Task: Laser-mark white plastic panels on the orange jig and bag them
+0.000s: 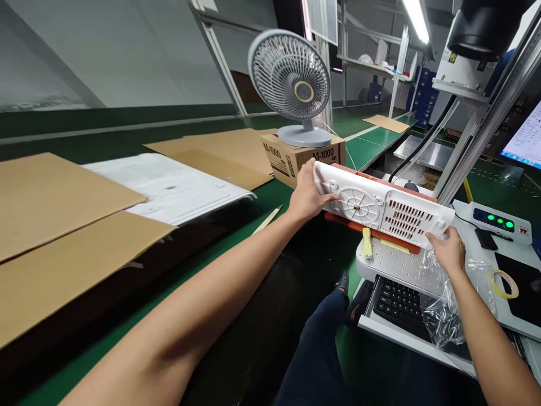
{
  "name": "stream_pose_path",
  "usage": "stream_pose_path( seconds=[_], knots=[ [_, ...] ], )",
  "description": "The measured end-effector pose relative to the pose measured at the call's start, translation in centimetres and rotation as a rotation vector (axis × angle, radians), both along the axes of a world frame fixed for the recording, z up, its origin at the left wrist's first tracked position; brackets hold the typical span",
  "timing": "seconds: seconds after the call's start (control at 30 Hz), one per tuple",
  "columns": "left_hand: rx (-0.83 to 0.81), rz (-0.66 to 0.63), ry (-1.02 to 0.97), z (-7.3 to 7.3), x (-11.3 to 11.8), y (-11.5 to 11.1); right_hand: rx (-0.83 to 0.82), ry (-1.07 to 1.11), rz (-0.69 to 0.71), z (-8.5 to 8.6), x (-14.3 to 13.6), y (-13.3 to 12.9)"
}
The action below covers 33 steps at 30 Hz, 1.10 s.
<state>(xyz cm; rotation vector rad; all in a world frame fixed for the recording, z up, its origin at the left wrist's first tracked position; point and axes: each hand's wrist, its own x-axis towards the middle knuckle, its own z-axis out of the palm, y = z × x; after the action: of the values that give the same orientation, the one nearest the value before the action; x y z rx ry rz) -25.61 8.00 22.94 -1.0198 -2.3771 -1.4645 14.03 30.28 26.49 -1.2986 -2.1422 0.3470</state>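
Observation:
A long white plastic panel, with a round spoked pattern and rows of slots, is held up between my hands. My left hand grips its left end, thumb on the near face and fingers over the top edge. At the right end my right hand is closed on the lower corner, its thumb on the face. Behind and below the panel shows an orange-red fixture on a perforated grey platform. A piece of yellow tape hangs from the fixture's front edge.
A fan stands on a cardboard box behind my left hand. White panels and cardboard sheets lie at left. Below the platform is a keyboard; clear plastic film and a tape roll lie right.

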Motion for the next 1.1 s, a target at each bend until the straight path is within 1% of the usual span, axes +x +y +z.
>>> stream_pose_path(
  seconds=[0.1, 0.17, 0.27, 0.4, 0.5, 0.6, 0.67, 0.73, 0.8, 0.87, 0.9, 0.93, 0.97, 1.0, 1.03, 1.07, 1.1],
  knots=[
    [-0.110, -0.076, 0.166, 1.5, 0.2, 1.0, 0.092, -0.094, -0.055, 1.4, 0.3, -0.6],
    [-0.168, -0.107, 0.237, 1.9, 0.2, 1.8, 0.085, -0.177, -0.079, 2.1, 0.0, -0.9],
    [-0.190, -0.099, 0.298, 1.8, 0.2, 2.4, 0.056, -0.226, -0.085, 2.5, -0.5, -0.9],
    [-0.203, -0.091, 0.362, 1.3, 0.0, 2.2, 0.056, -0.172, -0.070, 2.1, -0.6, -0.3],
    [-0.235, -0.075, 0.410, 1.3, 0.0, 2.1, 0.041, -0.180, -0.068, 1.8, -0.4, 0.0],
    [-0.250, -0.057, 0.416, 1.6, 0.1, 2.3, 0.026, -0.195, -0.076, 1.9, -0.4, 0.1],
    [-0.275, -0.065, 0.394, 2.2, 0.3, 2.4, 0.004, -0.193, -0.085, 2.2, -0.5, -0.1],
    [-0.340, -0.093, 0.339, 3.0, 0.7, 2.3, -0.018, -0.186, -0.079, 2.5, -0.5, -0.3],
    [-0.386, -0.102, 0.263, 3.7, 1.4, 1.9, -0.026, -0.181, -0.054, 3.0, -0.1, -0.7],
    [-0.342, -0.085, 0.211, 3.6, 2.5, 0.8, -0.025, -0.147, -0.031, 3.8, 0.9, -1.4],
    [-0.281, -0.073, 0.200, 3.1, 3.2, 0.0, -0.019, -0.113, -0.021, 4.4, 1.7, -2.0],
    [-0.207, -0.066, 0.200, 2.2, 4.1, -0.9, -0.010, -0.074, -0.011, 5.2, 2.7, -2.9],
    [-0.133, -0.063, 0.204, 1.0, 5.1, -2.0, -0.001, -0.032, 0.005, 6.2, 4.0, -3.9],
    [-0.067, -0.064, 0.209, -0.6, 6.1, -3.2, 0.006, 0.004, 0.029, 7.5, 5.5, -5.2],
    [-0.016, -0.063, 0.210, -2.6, 7.2, -4.4, 0.011, 0.024, 0.054, 8.8, 7.2, -6.7],
    [0.010, -0.061, 0.203, -4.9, 8.3, -5.7, 0.003, 0.044, 0.100, 10.3, 9.2, -8.4],
    [0.003, -0.060, 0.181, -7.5, 9.5, -6.8, -0.021, 0.064, 0.131, 11.8, 11.4, -10.2]
  ],
)
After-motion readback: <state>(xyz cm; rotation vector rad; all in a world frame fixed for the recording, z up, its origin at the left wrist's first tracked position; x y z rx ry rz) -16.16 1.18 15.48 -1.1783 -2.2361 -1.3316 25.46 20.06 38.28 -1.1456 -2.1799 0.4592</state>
